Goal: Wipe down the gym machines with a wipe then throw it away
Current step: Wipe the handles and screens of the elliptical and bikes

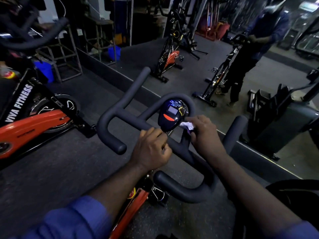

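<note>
A spin bike's dark padded handlebar [110, 118] fills the middle of the head view, with a glossy black console [171, 114] at its centre showing a grey screen and an orange button. My right hand [205, 133] pinches a crumpled white wipe [187, 125] and holds it against the console's lower right edge. My left hand [151, 149] grips the centre bar just below the console, fingers curled round it. The bike's orange frame [131, 214] shows between my forearms.
A second orange and black bike [34, 121] marked VIVA FITNESS stands to the left. A wall mirror [207, 40] ahead reflects the bikes and a standing person. A dark machine [276, 121] sits at the right. A blue bin [44, 69] and metal racks are at the back left.
</note>
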Demonstrator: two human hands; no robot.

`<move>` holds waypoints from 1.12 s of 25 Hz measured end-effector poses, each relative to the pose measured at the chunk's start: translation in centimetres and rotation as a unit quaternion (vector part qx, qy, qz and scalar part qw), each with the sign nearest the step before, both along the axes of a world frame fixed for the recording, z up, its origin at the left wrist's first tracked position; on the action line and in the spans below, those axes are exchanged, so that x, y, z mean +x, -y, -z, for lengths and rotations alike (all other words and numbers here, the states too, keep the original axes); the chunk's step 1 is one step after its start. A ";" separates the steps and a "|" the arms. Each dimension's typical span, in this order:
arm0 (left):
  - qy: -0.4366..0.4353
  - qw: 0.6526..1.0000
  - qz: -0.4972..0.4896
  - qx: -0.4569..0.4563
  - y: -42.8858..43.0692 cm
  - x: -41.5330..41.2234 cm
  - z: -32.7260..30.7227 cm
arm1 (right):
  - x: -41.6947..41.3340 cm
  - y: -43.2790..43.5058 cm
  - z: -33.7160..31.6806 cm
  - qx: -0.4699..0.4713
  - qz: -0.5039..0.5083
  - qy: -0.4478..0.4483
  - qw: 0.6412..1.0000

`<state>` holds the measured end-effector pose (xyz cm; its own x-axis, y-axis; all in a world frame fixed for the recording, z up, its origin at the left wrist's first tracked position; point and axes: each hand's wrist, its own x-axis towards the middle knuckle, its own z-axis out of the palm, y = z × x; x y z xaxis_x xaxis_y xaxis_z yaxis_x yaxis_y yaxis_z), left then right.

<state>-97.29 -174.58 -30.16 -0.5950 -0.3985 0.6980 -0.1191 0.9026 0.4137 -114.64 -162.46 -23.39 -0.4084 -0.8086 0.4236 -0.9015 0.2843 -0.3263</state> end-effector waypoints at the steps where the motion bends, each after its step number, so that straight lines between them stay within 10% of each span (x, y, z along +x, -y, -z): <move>1: -0.005 1.000 0.000 0.021 0.1 0.0 0.0 | 1.1 0.4 0.8 0.004 0.016 -0.019 1.000; 10: 0.064 0.995 0.065 -0.040 -0.3 0.1 0.0 | 0.7 -2.6 1.9 0.053 -0.255 -0.062 0.963; 14: 0.073 0.994 0.050 -0.064 0.0 -0.2 0.4 | -5.1 0.9 -2.6 -0.164 0.009 0.025 0.986; 22: 0.126 0.990 0.009 -0.060 -0.7 -0.7 -0.3 | -3.6 4.4 2.6 -0.280 0.169 0.402 0.855; 28: 0.119 0.990 -0.022 -0.072 -1.4 -0.3 -0.3 | 0.5 -2.1 3.7 -0.042 0.141 0.216 0.965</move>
<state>-97.58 -173.17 -29.85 -0.7332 -0.3341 0.5923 -0.2385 0.9420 0.2361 -114.18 -160.37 -27.11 -0.7610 -0.6088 0.2243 -0.5665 0.4549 -0.6872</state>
